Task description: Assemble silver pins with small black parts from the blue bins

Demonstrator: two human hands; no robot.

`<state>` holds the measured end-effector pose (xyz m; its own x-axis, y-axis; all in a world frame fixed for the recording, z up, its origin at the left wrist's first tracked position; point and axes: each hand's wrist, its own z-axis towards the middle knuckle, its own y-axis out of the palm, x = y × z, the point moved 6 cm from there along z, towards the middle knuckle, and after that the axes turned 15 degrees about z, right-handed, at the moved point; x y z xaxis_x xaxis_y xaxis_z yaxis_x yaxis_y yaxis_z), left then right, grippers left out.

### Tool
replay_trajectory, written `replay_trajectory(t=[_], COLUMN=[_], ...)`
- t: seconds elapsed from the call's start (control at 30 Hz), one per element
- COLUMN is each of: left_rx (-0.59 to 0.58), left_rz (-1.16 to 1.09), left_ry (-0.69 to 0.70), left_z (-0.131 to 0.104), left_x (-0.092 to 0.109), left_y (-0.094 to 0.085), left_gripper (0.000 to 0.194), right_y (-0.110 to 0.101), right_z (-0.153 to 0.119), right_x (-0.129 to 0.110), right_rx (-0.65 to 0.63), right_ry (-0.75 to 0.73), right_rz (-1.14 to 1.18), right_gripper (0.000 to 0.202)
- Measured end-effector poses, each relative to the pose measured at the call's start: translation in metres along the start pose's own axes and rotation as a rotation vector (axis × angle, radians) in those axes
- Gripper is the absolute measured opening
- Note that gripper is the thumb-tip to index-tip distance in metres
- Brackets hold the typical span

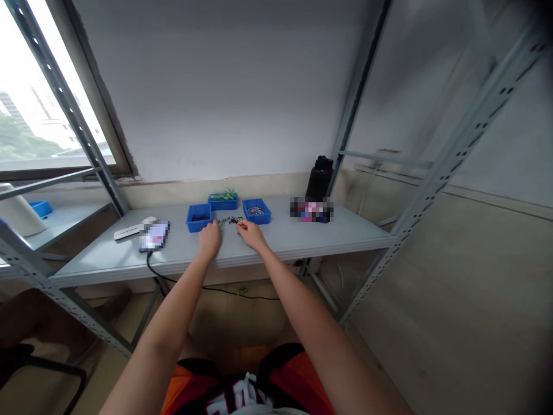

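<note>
My left hand (209, 237) rests at the table beside the right wall of a blue bin (199, 225) with dark small parts in it. Its fingers look curled together, and whatever they grip is hidden. My right hand (251, 234) is closed in a pinch, with the fingertips by a scatter of small dark and shiny pieces (234, 220). What sits in that pinch is too small to name. Just behind my right hand stands a second blue bin (261, 219) with small silvery metal parts. Further back, a third blue bin (223, 204) holds green pieces.
On the left of the grey table (276, 239) lie a phone (154, 236) and a white object (128, 231); a black cable (161, 274) hangs over the front edge. A black bottle (319, 178) stands at right behind a blurred colourful item (311, 210). Metal posts flank both sides.
</note>
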<state>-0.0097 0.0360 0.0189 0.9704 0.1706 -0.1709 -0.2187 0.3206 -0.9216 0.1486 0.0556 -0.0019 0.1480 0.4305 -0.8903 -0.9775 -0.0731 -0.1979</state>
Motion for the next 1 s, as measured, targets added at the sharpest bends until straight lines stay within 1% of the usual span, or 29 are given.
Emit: replay_trajectory(t=[0.13,0.23,0.3,0.37,0.5,0.53,0.6,0.7,0.83,1.0], left_rx=[-0.045,-0.049,-0.063,-0.055,0.059,0.072,0.052,0.001,-0.004,-0.026], left_rz=[-0.026,-0.077,-0.123,-0.179,-0.309,-0.347,-0.443,-0.590,-0.686,-0.796], left_ry=[-0.028,-0.072,-0.065,0.000,0.221,0.261,0.303,0.311,0.292,0.245], left_z=[0.000,0.000,0.000,0.000,-0.003,-0.005,-0.007,-0.009,-0.008,-0.005], left_x=[-0.001,-0.006,-0.008,-0.004,0.011,0.015,0.018,0.017,0.012,0.009], left_y=[0.006,0.010,0.013,0.014,0.007,0.006,0.008,0.012,0.010,0.007], left_gripper=[0.034,0.034,0.033,0.031,0.026,0.024,0.023,0.023,0.022,0.021], right_y=[0.000,0.000,0.000,0.001,0.002,0.003,0.004,0.006,0.009,0.010], right_z=[0.000,0.001,0.001,0.002,0.003,0.003,0.003,0.001,-0.003,-0.002], right_x=[0.001,0.003,0.005,0.007,0.007,0.006,0.005,0.002,-0.003,0.000], right_rx=[0.001,0.014,0.015,0.011,0.005,-0.001,-0.022,-0.059,-0.118,-0.116], right_ry=[-0.004,-0.004,-0.004,-0.001,-0.005,-0.001,0.009,0.003,-0.037,-0.038], right_rz=[-0.008,-0.004,-0.002,-0.004,-0.033,-0.048,-0.076,-0.094,-0.095,-0.109], right_gripper=[0.018,0.018,0.018,0.018,0.014,0.013,0.013,0.015,0.017,0.015])
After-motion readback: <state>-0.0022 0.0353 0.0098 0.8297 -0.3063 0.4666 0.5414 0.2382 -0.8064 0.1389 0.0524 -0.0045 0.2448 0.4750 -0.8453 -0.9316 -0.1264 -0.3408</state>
